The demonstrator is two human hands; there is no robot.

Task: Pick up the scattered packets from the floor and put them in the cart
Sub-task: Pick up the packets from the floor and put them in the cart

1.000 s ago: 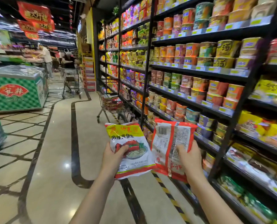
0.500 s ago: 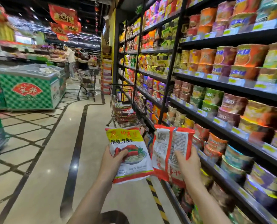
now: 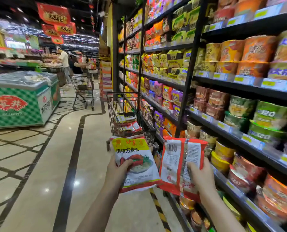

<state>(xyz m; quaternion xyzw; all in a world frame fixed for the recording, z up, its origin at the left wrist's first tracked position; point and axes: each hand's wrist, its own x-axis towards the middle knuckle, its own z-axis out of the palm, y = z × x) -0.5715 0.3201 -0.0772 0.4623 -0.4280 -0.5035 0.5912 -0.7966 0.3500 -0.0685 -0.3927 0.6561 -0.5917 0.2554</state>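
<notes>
Shelving point(image 3: 223, 84), black, right side of the aisle: stocked with noodle cups and bagged packs on every level.

Chest freezer point(image 3: 22, 101), green and white check, left of the aisle, lid closed.

Floor point(image 3: 39, 164), polished beige tile with dark inlaid bands.

Cart point(image 3: 127, 114), wire, standing ahead against the shelving; several packets lie in its basket.

Second trolley point(image 3: 83, 91), further down the aisle, beside two shoppers.

Left hand point(image 3: 116, 171): grip closed on the yellow-topped packet point(image 3: 136, 164), thumb across its printed front, fingers behind. Packet held upright, face towards the camera, in the air short of the cart.

Right hand point(image 3: 201, 174): grip closed on the red packet point(image 3: 178, 163), thumb over its back panel with the barcode showing. Held upright just beside the first packet, edges touching or nearly so.
</notes>
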